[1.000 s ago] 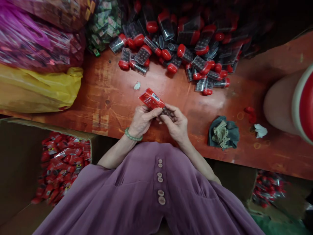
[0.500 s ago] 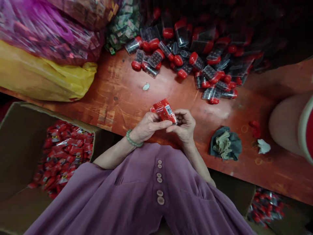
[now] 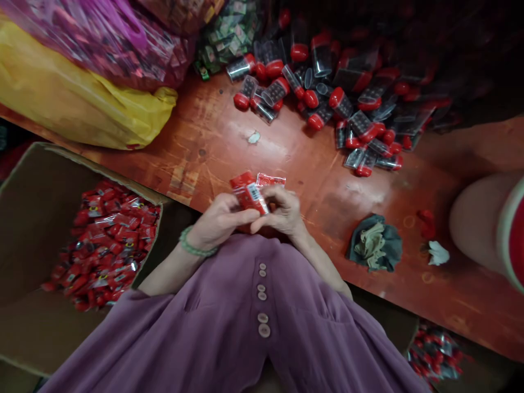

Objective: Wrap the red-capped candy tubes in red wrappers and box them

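Holding the red packet (image 3: 249,195) just above the tabletop (image 3: 204,147), your left hand (image 3: 215,224) and right hand (image 3: 280,213) both pinch it closed-fingered; it looks light, crinkly and slippery, so grip its edges.

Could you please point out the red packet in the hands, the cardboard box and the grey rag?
red packet (image 3: 248,195), head view, on its barcode face.
cardboard box (image 3: 39,180), head view, on its inner wall.
grey rag (image 3: 374,243), head view, on its middle folds.

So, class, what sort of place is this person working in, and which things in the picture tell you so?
Probably a small packing workshop. Both hands, left hand and right hand, hold a red packet; red-capped clear tubes are heaped on the worn table, and a cardboard box holds many red packets.
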### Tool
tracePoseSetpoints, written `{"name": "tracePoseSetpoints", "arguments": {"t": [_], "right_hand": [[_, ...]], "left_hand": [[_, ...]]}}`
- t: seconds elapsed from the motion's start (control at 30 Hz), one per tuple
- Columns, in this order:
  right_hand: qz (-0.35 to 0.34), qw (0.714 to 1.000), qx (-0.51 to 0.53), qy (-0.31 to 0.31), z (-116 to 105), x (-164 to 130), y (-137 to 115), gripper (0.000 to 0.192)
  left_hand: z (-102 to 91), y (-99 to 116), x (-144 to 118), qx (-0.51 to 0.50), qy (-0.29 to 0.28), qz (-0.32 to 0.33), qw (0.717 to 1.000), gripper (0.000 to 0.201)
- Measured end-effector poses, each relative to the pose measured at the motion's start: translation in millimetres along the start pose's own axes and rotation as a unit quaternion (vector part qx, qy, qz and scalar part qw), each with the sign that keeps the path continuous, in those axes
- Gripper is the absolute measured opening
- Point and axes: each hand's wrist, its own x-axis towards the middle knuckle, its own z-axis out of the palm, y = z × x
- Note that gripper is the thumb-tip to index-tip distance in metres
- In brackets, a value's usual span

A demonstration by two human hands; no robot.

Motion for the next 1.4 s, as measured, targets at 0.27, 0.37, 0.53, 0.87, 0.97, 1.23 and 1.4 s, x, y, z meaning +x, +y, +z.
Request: {"name": "tracePoseSetpoints", "arguments": {"t": [0.27, 0.37, 0.53, 0.87, 0.97, 1.23, 1.4], "right_hand": [[0.01, 0.96, -0.281, -0.015, -29, -24, 3, 0.038], [0.042, 0.917, -0.395, -0.028, -49, -31, 17, 0.042], [0.024, 0.875, -0.478, -0.075, -50, -36, 38, 0.029], [-0.046, 0.837, -0.545, -0.012, -26, -46, 44, 0.026], [-0.003, 0.842, -0.538, -0.041, -28, -43, 31, 0.028], [0.123, 0.88, -0.411, -0.204, -82, 39, -18, 0.033], [-0.011, 0.847, -0.51, -0.146, -51, 163, 5, 0.042]], "left_hand": [[-110.2, 10, -113, 0.304, 0.544, 0.04, 0.781, 0.028], [-166.4, 2, -152, 0.399, 0.614, -0.096, 0.674, 0.038], [-183.4, -3, -151, 0.633, 0.549, -0.02, 0.546, 0.053], [-16.0, -39, 59, 0.654, -0.02, 0.427, 0.623, 0.034], [-16.8, -51, 77, 0.671, -0.053, 0.422, 0.607, 0.034], [-19.8, -55, 78, 0.651, -0.047, 0.444, 0.614, 0.026], [-12.1, -51, 82, 0.643, -0.033, 0.441, 0.625, 0.017]]}}
